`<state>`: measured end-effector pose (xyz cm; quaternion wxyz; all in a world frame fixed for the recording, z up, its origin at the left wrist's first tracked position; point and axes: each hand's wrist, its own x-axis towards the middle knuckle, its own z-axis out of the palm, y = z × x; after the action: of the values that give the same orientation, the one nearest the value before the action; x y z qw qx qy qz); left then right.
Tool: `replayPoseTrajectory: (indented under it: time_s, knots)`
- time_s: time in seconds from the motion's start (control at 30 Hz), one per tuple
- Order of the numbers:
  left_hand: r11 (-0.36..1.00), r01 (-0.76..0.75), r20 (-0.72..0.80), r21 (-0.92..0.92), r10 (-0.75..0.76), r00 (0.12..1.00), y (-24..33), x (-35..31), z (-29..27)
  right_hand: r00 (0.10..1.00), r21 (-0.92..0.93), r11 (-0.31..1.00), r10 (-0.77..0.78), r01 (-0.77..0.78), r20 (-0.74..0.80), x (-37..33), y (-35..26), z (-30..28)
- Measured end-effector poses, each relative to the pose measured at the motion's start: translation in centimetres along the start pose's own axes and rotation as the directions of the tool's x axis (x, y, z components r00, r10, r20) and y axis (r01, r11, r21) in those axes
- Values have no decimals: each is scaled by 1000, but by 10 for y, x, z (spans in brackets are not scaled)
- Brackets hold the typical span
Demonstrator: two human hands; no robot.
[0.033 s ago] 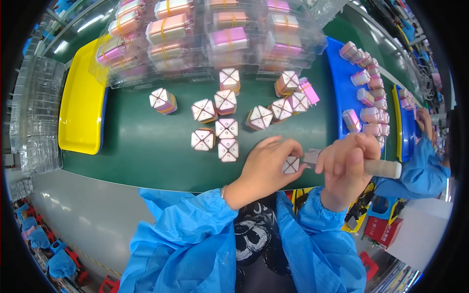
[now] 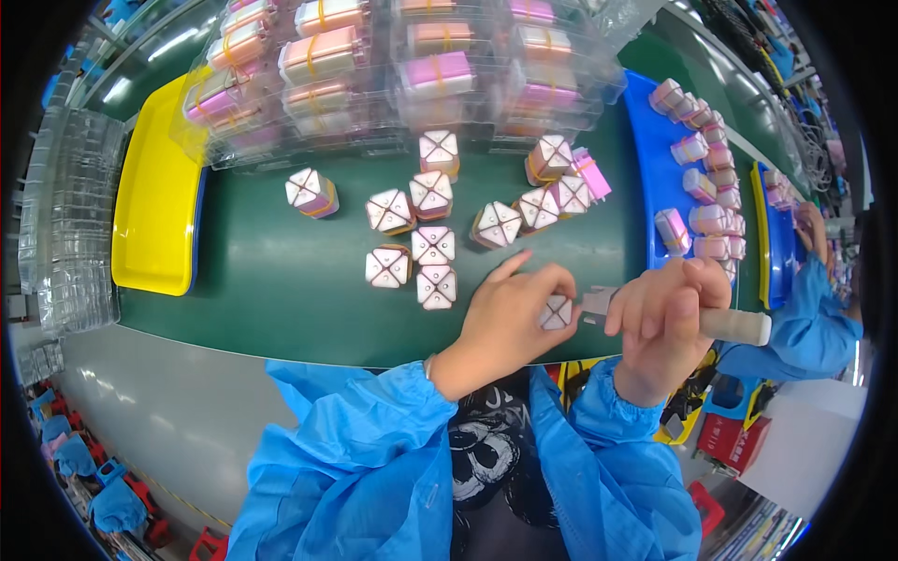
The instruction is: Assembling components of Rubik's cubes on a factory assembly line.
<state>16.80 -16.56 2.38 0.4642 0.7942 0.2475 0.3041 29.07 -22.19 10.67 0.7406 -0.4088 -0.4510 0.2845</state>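
Note:
My left hand (image 2: 513, 313) is closed around a small block (image 2: 556, 312), thumb and forefinger at its sides. The block's white end faces up, split by a dark X. My right hand (image 2: 662, 313) grips a hand tool with a pale handle (image 2: 734, 325) and a flat grey metal blade (image 2: 599, 303). The blade's tip lies beside the left thumb and forefinger, close to the block; whether it touches is unclear. Left of my hands stand several similar blocks (image 2: 437, 286) with white X-marked ends up and coloured wrapped sides. A pink block (image 2: 591, 175) leans among others farther back.
Clear plastic trays (image 2: 374, 103) of banded blocks are stacked at the back. A yellow tray (image 2: 150, 196) sits left, beside stacked empty clear trays (image 2: 79, 215). At right, a blue tray (image 2: 655, 168) holds more blocks. Another person's hand (image 2: 812, 234) is at far right.
The tool's blade has tilted slightly, its tip now a little lower and nearer the front. My left fingers have shifted very slightly; the block remains in them.

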Motion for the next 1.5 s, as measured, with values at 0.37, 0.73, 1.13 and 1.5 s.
replayPoseTrajectory:
  time_s: [0.37,0.73,1.13,1.5]
  knots:
    - [998,45,-90,53,-40,995,-2,-2,2,990,198,970,128,-137,61,4,8,2]
    - [995,74,-72,-71,-79,994,0,-1,2,998,1,999,41,-41,49,-5,14,15]
    - [1000,21,-29,-9,-21,999,-2,-2,1,989,20,994,105,-108,105,-17,15,10]
    - [998,30,-34,54,-28,999,0,-3,0,981,-62,986,159,-153,108,-17,19,8]
